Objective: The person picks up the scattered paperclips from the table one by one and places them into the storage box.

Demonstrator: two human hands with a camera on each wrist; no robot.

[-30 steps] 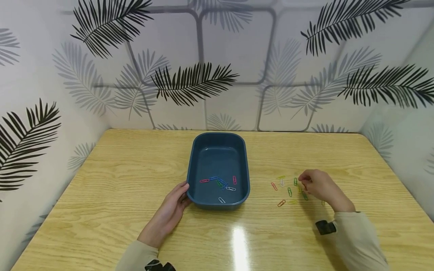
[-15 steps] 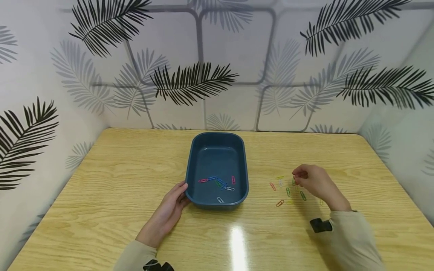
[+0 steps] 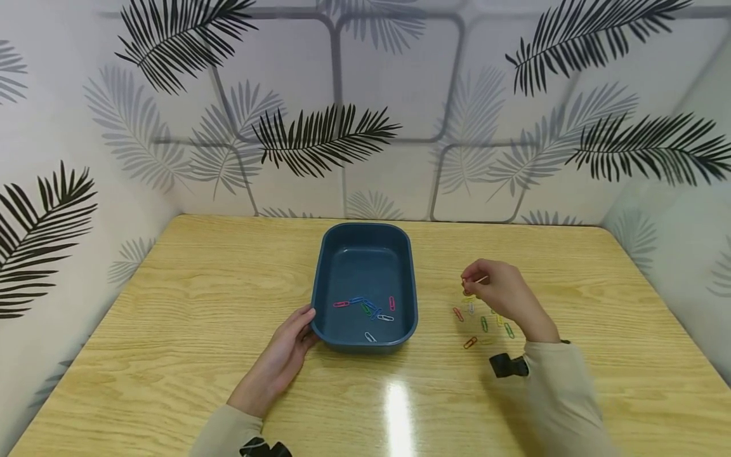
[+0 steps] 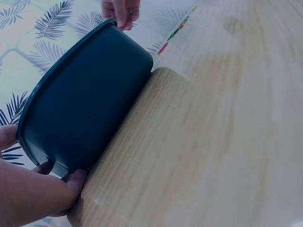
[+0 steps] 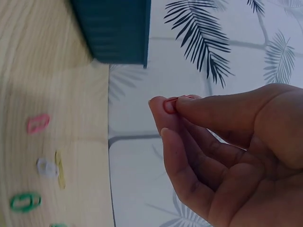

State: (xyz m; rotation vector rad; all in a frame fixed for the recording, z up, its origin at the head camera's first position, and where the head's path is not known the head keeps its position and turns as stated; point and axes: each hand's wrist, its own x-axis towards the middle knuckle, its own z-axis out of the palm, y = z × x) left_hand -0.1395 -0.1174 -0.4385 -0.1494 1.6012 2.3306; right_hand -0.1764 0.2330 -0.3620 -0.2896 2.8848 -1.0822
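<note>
My left hand [image 3: 282,355] grips the near left corner of a dark blue plastic tray [image 3: 365,270]. In the left wrist view its thumb lies at the rim and the fingers bend low against the outer wall. Several paper clips in pink, blue, green and white lie in the tray's near half. To the right of it, my right hand [image 3: 502,295] is raised over the table and pinches a red paper clip [image 5: 169,105] between thumb and forefinger. Beneath that hand lie several loose clips, among them a red one [image 3: 470,343] and a green one [image 3: 484,324].
The wooden table [image 3: 217,266] has a far edge against a wall covering [image 3: 388,76] with a leaf pattern. A bright light reflection [image 3: 400,412] shows on the wood in front of the tray. Each wrist wears a black strap mount.
My right hand has lifted the red paper clip away from the loose clips and moved left toward the tray. My left hand keeps its hold on the tray corner.
</note>
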